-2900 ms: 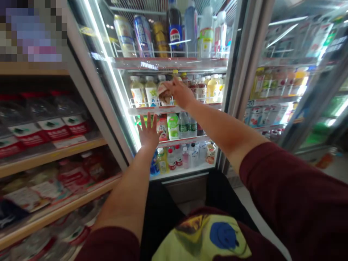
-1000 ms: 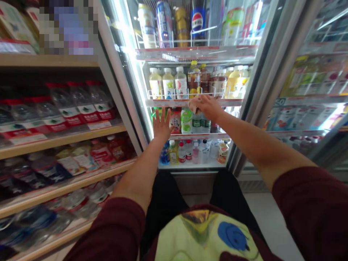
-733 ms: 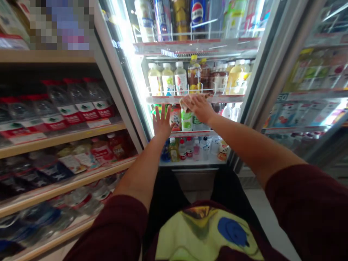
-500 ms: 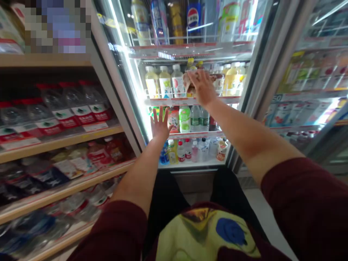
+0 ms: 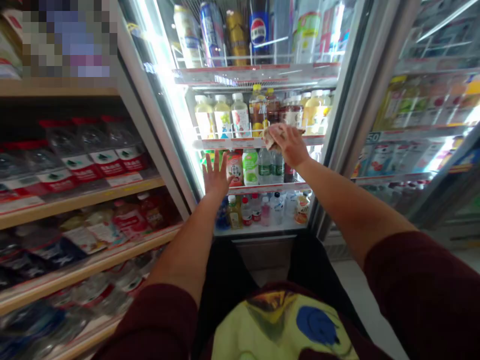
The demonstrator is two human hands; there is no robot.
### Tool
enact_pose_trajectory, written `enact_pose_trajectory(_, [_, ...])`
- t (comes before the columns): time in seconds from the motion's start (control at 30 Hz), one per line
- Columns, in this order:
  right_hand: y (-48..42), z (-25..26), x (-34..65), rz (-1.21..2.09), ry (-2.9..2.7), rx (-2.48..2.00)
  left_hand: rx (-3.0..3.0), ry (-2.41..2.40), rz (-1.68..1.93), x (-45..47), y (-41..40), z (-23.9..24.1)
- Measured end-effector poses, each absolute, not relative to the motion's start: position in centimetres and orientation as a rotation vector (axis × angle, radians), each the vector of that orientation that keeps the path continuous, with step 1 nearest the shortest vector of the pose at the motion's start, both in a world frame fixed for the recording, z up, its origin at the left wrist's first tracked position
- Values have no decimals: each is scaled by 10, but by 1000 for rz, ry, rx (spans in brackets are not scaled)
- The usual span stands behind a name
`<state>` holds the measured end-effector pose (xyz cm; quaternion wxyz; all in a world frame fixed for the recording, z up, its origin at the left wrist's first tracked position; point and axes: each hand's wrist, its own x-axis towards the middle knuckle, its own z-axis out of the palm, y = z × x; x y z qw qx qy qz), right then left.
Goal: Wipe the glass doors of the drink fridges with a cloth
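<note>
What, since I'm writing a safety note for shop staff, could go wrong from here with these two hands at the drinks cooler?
1. The crumpled cloth might slip: it sits bunched under the right hand.
2. The left hand is spread open before the cooler; if it touches the front, which I cannot tell, it could leave prints.
3. The trouser legs look close to the cooler's base, so a knee might bump it.

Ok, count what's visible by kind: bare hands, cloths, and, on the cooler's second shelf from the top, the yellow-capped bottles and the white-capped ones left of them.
Hands: 2 (left hand, right hand)
Cloth: 1
Yellow-capped bottles: 2
White-capped bottles: 3
Total: 8
</note>
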<state>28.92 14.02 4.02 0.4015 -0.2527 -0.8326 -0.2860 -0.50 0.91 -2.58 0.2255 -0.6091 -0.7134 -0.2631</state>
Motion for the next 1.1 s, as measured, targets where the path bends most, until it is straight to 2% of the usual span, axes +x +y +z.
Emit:
enact_pose_trajectory(0.17, [145,24,327,-814,-2497,-406,-1674,-1971,-685,-3,6,-24])
enact_pose_trajectory(0.3, [159,46,347,-752,-2049,-723,-1662,-2006,-672,-2,5,-23])
enact_pose_trajectory(0.37, [158,38,350,-723,-1933,-785,-1664,-2003,-676,-1,5,-23])
enact_pose_trajectory(0.5, [144,-2,354,-747,-2271,-588,-1669,-1994,-710,-2,6,-24])
enact_pose_trajectory(0.57, [146,-5,362,-725,-2363,-549,-1671,-1993,-707,-2,6,-24])
enact_pose_trajectory(0.7, [170,23,388,-603,-1881,-855,-1667,-1979,-714,-4,6,-25])
enact_pose_trajectory(0.8, [171,8,397,-559,-1630,-1001,-1678,-1988,-733,-3,7,-24])
enact_pose_trajectory(0.97, [138,-66,377,-606,-2262,-759,-1688,-1992,-751,-3,7,-24])
enact_pose_trajectory(1.1, [141,-40,354,-622,-2256,-723,-1705,-1976,-775,-3,7,-24])
